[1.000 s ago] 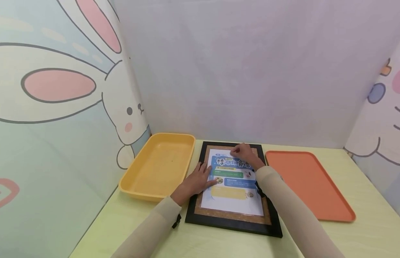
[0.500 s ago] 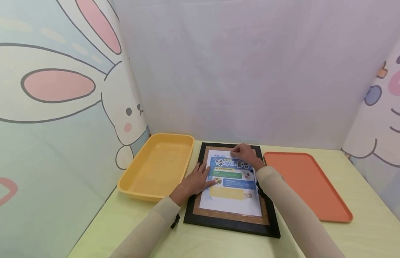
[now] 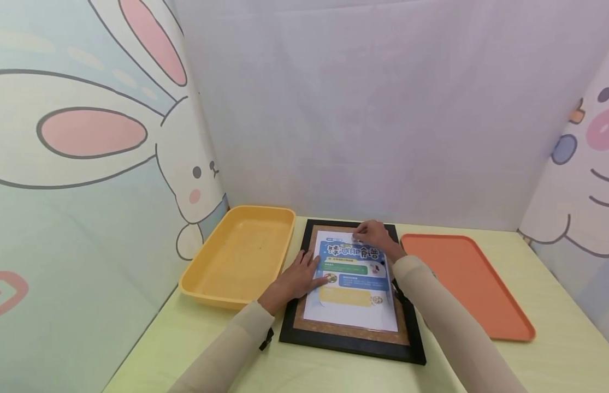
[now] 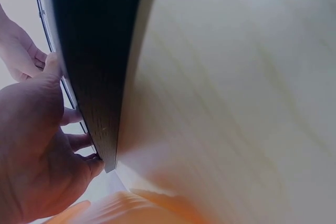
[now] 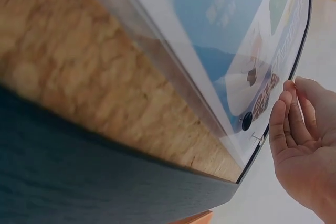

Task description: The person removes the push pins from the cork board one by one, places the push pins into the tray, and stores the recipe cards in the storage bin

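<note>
A printed sheet (image 3: 350, 314) under a clear cover lies on a black-framed cork board (image 3: 304, 322). My left hand (image 3: 298, 277) rests on the sheet's left side with fingers and thumb spread; in the left wrist view it lies along the frame edge. My right hand (image 3: 375, 234) is at the sheet's upper part. Its fingers curl in to the thumb, pinching at something too small and hidden to identify. In the right wrist view, a black round-headed pin (image 5: 247, 121) and a clear pin (image 5: 258, 139) stand in the sheet close to the right hand (image 5: 304, 135).
To the left of the board stands a yellow tub (image 3: 240, 251). An orange tray (image 3: 466, 278) lies to its right, partly behind the right forearm. The pale yellow table (image 3: 157, 349) is bounded by cloth walls with cartoon animals on both sides.
My right fingertips have shifted very slightly to the right over the sheet. My left hand stays in its place, and the head view has tilted a little.
</note>
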A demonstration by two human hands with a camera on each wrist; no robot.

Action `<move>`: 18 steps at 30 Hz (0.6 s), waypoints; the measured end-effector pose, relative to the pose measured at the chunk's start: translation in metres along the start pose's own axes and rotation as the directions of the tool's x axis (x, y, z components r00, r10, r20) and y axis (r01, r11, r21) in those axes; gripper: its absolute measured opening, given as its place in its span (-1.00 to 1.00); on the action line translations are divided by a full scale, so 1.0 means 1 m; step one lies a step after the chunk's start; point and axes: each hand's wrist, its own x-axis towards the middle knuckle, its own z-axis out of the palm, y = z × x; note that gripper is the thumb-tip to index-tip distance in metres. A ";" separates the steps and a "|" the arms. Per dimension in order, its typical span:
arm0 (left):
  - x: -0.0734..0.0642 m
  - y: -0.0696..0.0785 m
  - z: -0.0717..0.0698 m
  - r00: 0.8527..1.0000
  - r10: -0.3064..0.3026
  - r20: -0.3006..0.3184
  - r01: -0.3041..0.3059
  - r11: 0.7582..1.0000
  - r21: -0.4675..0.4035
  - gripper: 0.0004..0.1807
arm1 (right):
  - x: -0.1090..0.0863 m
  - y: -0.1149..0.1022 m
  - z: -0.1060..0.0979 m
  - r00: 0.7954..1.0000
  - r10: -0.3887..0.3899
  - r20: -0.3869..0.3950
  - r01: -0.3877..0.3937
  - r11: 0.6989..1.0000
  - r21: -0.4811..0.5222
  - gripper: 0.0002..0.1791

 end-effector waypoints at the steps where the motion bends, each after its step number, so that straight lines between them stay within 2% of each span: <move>1: 0.000 0.000 0.000 1.000 -0.001 0.002 0.001 1.000 0.000 -0.08 | 0.000 0.000 0.000 1.000 -0.004 -0.003 0.004 1.000 0.002 -0.81; 11: 0.000 0.000 0.000 1.000 -0.007 0.006 0.007 1.000 -0.016 -0.08 | 0.001 0.002 -0.007 1.000 -0.008 -0.030 0.008 1.000 -0.014 -0.85; 18: -0.002 0.000 -0.001 1.000 -0.007 0.006 0.007 1.000 -0.022 -0.08 | -0.004 0.006 -0.016 0.996 -0.065 -0.060 0.063 0.997 -0.042 -0.84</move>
